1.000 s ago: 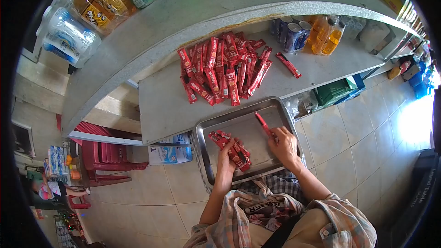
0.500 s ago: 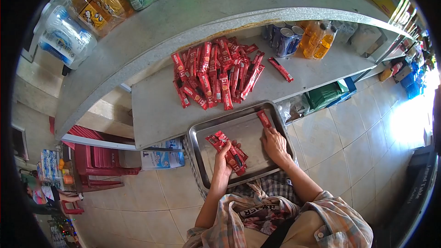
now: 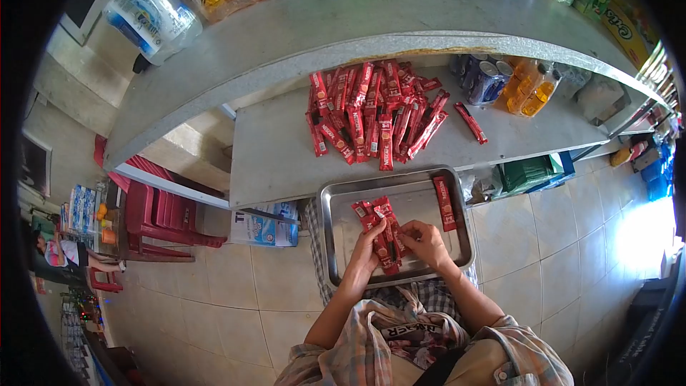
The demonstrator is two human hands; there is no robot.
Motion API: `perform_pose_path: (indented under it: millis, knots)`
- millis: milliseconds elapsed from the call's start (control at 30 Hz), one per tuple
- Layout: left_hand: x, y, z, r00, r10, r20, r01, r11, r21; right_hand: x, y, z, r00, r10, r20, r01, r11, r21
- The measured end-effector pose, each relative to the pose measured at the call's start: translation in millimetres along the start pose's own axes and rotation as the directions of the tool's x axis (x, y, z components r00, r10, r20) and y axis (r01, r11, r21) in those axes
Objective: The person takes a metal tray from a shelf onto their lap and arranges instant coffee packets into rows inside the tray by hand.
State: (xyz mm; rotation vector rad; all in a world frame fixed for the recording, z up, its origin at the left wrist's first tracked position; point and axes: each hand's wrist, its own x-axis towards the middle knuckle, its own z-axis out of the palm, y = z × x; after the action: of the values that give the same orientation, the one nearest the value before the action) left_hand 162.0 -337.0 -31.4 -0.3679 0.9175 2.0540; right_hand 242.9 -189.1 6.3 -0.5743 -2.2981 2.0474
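My left hand (image 3: 364, 254) is closed around a small bunch of red Nescafé coffee sachets (image 3: 386, 211), held over the metal tray (image 3: 325, 232). Thumb and fingers of my right hand (image 3: 427, 245) pinch at the right side of that bunch, apparently on one sachet; the fingertips are partly hidden. A single coffee sachet (image 3: 444, 204) lies lengthwise along the tray's right side. Beyond the tray, a big loose pile of the same sachets (image 3: 357, 125) covers part of the lower shelf (image 3: 271, 150). One stray sachet (image 3: 471, 123) rests to the right of the pile.
Blue cans (image 3: 487, 82) and orange bottles (image 3: 532, 93) stand at the right on the lower shelf. The curved upper shelf (image 3: 400, 7) overhangs it, carrying wrapped drinks. Red plastic chairs (image 3: 161, 218) are stacked at left. A person (image 3: 68, 251) is at the far left.
My right hand has left the sachet at the tray's right side and come across to the bunch in my left hand. That sachet now lies free. The camera view has shifted left.
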Motion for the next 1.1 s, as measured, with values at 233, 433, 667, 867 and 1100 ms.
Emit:
perform_pose_path:
  millis: [233, 433, 667, 867, 1100]
  knots:
    - [5, -1, -9, 0.999, -0.003, -0.037, 0.002, 1.0, -0.026, 10, 16, -45, 0.953, -0.138, -0.269, 0.038, 0.937, -0.348]
    - [7, -5, -8, 1.0, -0.002, -0.019, 0.001, 1.0, -0.027, 5, 21, -43, 0.897, -0.386, -0.216, 0.11, 0.667, -0.737]
    - [9, -8, -13, 0.995, 0.057, -0.078, -0.054, 0.998, 0.044, 23, 31, -40, 0.891, -0.32, -0.322, -0.045, 0.645, -0.763]
    - [10, -8, -8, 0.995, 0.077, -0.066, -0.074, 0.996, 0.045, 13, 8, -33, 0.905, -0.386, -0.18, 0.214, 0.778, -0.591]
    - [1, -2, 4, 0.993, 0.113, -0.046, -0.111, 0.993, 0.044, 0, 5, -7, 0.999, -0.021, 0.027, 0.023, 0.997, -0.067]
